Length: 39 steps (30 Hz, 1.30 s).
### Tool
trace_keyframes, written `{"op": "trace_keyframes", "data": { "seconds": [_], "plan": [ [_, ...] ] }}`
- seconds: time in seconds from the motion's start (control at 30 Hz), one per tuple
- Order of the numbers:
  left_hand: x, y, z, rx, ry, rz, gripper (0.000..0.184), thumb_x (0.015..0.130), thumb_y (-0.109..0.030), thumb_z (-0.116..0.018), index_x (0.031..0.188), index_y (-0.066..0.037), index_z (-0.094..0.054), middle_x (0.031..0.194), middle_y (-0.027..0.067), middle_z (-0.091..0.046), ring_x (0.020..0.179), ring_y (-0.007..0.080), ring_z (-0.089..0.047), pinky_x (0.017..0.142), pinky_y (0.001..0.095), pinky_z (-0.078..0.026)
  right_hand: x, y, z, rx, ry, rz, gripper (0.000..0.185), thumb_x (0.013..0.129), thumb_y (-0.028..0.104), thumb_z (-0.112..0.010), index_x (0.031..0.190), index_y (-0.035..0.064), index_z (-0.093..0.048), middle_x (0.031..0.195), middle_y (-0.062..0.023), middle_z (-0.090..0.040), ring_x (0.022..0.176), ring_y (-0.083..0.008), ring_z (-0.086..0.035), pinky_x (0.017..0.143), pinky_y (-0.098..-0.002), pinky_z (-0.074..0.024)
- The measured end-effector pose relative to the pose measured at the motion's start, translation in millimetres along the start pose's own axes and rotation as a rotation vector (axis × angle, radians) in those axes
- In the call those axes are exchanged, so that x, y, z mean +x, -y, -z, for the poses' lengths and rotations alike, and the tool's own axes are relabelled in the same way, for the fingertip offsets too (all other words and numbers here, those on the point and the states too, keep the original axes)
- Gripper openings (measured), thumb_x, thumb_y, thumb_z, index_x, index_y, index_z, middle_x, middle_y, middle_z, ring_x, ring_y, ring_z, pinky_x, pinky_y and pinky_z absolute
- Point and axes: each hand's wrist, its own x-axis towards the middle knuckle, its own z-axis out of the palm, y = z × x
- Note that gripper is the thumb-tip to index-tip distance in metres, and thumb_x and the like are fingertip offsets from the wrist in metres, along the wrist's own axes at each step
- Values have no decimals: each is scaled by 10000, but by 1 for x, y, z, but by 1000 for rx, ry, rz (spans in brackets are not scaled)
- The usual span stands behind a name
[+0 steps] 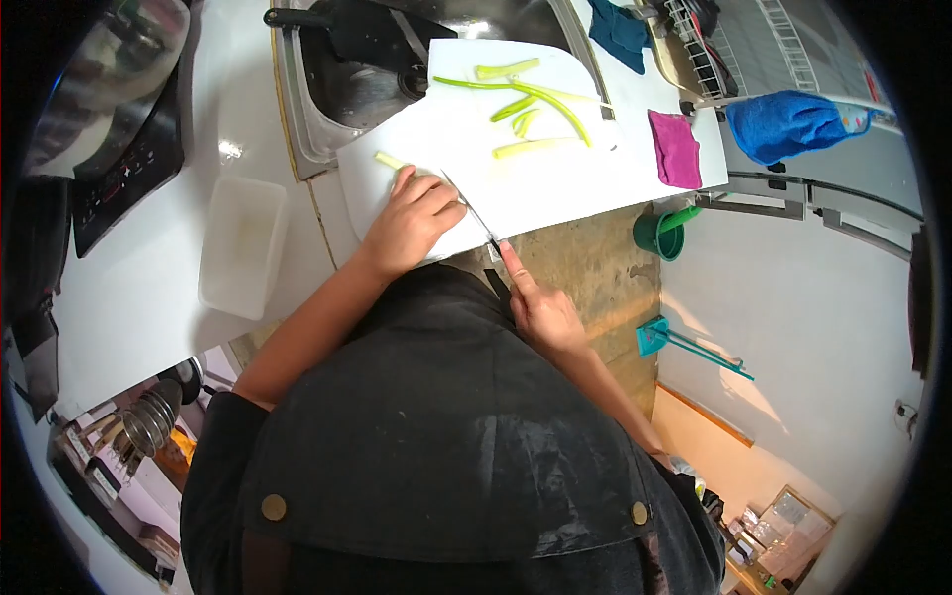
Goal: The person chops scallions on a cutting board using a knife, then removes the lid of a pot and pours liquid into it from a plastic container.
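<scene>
A white cutting board (pixel 615 178) lies across the counter and part of the sink. My left hand (pixel 415 220) rests on its left part, fingers curled round a pale green stalk (pixel 390 160) whose end sticks out past the fingertips. In my right hand (pixel 543 307) is a knife (pixel 470 210), its black handle gripped with the index finger stretched along it. The blade points up and left, just right of my left fingers. Several green stalks and pieces (pixel 540 147) lie on the upper middle of the board.
Behind the board is a metal sink (pixel 342 99) with a black board (pixel 372 35) over it. A translucent container (pixel 243 248) stands on the left counter, near a black cooktop (pixel 134 174). Pink (pixel 674 149) and teal (pixel 620 35) cloths lie to the right.
</scene>
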Motion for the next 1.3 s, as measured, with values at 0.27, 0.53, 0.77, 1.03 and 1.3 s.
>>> {"op": "trace_keyframes", "data": {
  "seconds": [0.27,0.53,0.77,1.03,1.3],
  "plan": [
    [-1,2,0,-9,-16,3,172,771,-94,-584,916,-45,-663,958,37,-593,1005,215,-533,971,457,-339,-61,-12,25,113,87,-35,685,881,72,-533,1499,197,-265,620,-206,-559,558,-399,-566,551,-476,-459],
    [0,2,3,-2,17,5,169,772,-80,-666,936,-47,-692,977,54,-624,1003,235,-552,990,450,-350,-42,-5,23,35,140,-95,700,884,74,-520,1509,204,-231,686,-228,-575,628,-409,-582,615,-507,-460],
    [0,1,4,-7,9,17,164,774,-80,-659,929,-37,-693,967,51,-625,998,227,-553,966,435,-356,-41,-5,23,57,124,-68,722,877,81,-528,1513,217,-214,707,-227,-582,652,-407,-590,639,-506,-463],
    [0,0,4,16,-3,-5,159,781,-81,-641,920,-36,-703,967,52,-631,989,228,-559,965,430,-357,-23,4,22,14,173,-126,702,890,103,-521,1511,214,-214,681,-233,-585,622,-424,-580,620,-509,-459],
    [-1,1,3,-13,-3,13,166,766,-70,-669,924,-32,-702,971,54,-637,997,229,-562,983,447,-357,-32,-15,-2,154,81,-1,682,879,65,-530,1498,175,-265,633,-220,-566,563,-398,-572,552,-492,-451]
  ]
}}
